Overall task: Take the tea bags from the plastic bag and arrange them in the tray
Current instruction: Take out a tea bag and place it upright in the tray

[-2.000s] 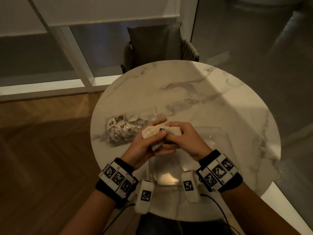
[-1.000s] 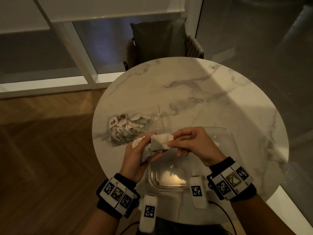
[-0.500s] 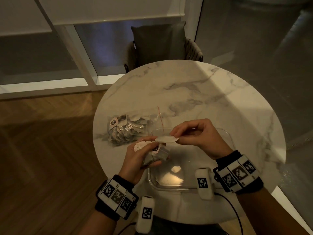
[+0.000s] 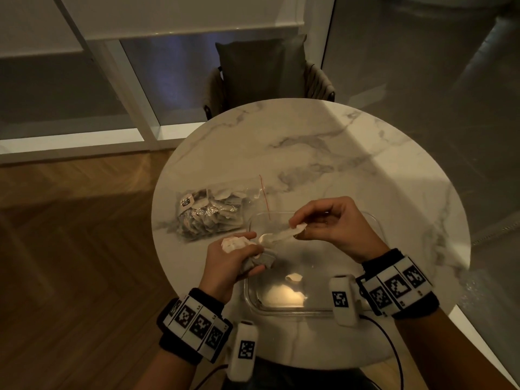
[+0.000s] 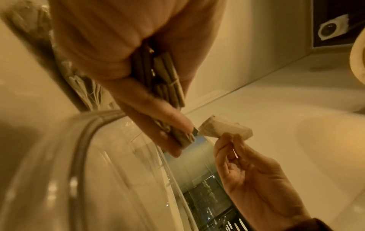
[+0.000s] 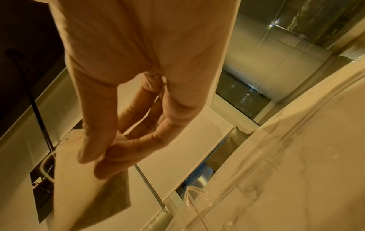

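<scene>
Head view: two hands work a bundle of tea bags above a clear tray on a round marble table.

Fingers of the left hand point(image 4: 230, 257) curl around a stack of tea bags point(image 5: 168, 87), gripping it over the near left corner of the tray point(image 4: 284, 311); the left wrist view shows the grey bags packed edge to edge in that grip. Thumb and fingertips of the right hand point(image 4: 332, 223) pinch a single pale tea bag point(image 4: 281, 236), held just beside the stack and above the tray. Just left of the tray lies the plastic bag point(image 4: 213, 215) with more tea bags inside, its red-lined mouth toward the tray. A dark chair point(image 4: 264, 74) stands at the far side of the table point(image 4: 351, 153).
</scene>
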Motion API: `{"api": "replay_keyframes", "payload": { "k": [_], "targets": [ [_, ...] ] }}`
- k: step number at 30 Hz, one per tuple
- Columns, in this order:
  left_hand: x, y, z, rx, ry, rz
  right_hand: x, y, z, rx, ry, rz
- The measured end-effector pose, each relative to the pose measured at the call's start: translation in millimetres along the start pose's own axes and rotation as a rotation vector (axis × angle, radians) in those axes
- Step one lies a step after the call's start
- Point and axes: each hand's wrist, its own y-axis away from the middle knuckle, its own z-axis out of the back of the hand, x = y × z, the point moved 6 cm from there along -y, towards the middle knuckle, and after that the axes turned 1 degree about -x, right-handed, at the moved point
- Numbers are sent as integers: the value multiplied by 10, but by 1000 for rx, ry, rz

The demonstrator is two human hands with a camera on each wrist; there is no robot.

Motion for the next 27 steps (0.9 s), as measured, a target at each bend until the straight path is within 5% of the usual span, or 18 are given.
{"api": "replay_keyframes", "payload": {
  "k": [8,13,21,27],
  "targets": [
    [3,33,-150,26,9,-29,-27,21,73,-70,-62,-56],
    [-61,34,-121,31,-11,-84,-116,-54,198,-135,180,-128],
    [-27,53,109,-2,-43,-63,-249,-563,-107,233,874,-178],
    [-40,87,209,-9,-35,-83,-411,-779,-324,366,1109,-186]
  ]
}}
